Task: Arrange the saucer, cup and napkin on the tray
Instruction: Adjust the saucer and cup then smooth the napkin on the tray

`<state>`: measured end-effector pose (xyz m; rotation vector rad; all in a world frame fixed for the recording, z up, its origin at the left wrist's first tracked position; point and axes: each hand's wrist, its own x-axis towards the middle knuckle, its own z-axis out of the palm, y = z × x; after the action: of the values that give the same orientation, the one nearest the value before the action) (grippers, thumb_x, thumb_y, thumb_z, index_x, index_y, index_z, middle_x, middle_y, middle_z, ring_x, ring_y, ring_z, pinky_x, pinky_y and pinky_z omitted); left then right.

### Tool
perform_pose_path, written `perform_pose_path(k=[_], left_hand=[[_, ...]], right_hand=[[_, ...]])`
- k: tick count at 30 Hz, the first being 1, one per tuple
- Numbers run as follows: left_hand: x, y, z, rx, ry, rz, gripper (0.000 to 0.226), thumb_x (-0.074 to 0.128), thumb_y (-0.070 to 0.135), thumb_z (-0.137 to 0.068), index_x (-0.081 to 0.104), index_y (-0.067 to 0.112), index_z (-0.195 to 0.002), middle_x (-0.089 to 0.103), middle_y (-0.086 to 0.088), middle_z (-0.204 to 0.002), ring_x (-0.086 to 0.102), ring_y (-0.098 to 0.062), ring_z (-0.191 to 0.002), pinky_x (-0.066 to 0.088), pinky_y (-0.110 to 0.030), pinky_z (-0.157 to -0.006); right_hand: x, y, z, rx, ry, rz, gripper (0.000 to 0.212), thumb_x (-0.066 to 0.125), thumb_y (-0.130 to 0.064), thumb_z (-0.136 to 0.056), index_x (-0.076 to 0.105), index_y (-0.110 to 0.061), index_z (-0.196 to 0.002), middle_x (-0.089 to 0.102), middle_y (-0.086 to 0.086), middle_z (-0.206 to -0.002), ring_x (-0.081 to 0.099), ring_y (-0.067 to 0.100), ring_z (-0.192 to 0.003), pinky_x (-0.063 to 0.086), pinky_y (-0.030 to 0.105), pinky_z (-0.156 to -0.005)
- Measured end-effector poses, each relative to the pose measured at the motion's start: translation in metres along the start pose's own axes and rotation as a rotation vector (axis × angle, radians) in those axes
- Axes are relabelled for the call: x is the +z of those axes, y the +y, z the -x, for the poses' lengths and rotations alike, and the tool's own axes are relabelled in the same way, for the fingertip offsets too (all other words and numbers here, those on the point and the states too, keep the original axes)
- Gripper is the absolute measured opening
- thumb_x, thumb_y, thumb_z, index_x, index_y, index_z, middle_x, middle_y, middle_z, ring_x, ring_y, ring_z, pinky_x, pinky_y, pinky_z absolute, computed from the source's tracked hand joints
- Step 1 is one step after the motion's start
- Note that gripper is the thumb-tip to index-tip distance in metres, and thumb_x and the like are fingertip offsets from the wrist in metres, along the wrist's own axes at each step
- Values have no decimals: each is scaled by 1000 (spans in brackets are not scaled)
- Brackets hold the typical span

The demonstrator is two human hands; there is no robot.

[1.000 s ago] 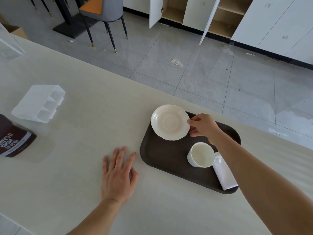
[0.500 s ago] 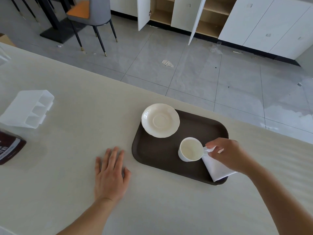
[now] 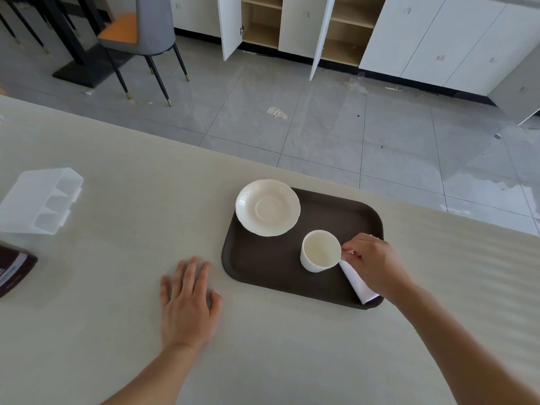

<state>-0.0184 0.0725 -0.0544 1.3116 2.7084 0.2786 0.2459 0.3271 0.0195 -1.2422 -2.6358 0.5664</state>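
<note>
A dark brown tray (image 3: 336, 211) lies on the pale table. A cream saucer (image 3: 267, 207) rests on the tray's far left corner, its rim overhanging the tray edge. A white cup (image 3: 320, 251) stands upright and empty in the tray's middle. My right hand (image 3: 372, 263) pinches the cup's handle from the right. A folded white napkin (image 3: 361, 287) lies under that hand at the tray's near right corner, partly hidden. My left hand (image 3: 188, 302) lies flat on the table, fingers spread, left of the tray.
A clear plastic divided organiser (image 3: 43, 200) sits at the table's left. A dark brown packet (image 3: 13, 270) lies at the left edge. Beyond the table's far edge are grey floor tiles, a grey chair (image 3: 146, 33) and white cabinets with open doors.
My right hand left the saucer on the tray's far left corner and moved right and nearer, onto the cup's handle. The left hand stayed flat on the table.
</note>
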Motion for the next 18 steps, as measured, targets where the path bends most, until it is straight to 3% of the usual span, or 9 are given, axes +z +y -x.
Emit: perform_pose_path(k=[11,18], left_hand=[[-2,2,0,4,-3,8,62,34,35,-85,50,14,-141,41,-10,-153,32,-29,-145,19,-57,-118],[-2,2,1,-3,-17,4,61,35,35,-86,48,15,-142,39,-8,-155,29,-28,-147,16,-56,-120]], right_hand=[[15,-20,-13,312,170,-106,14,67,-26,-93,75,-17,-85,66,-1,-82,58,17,-71,41,29,-65],[31,-46,-20,534,283,-246,20,67,-34,-92,70,-19,-79,69,-1,-77,66,19,-71,51,32,-67]])
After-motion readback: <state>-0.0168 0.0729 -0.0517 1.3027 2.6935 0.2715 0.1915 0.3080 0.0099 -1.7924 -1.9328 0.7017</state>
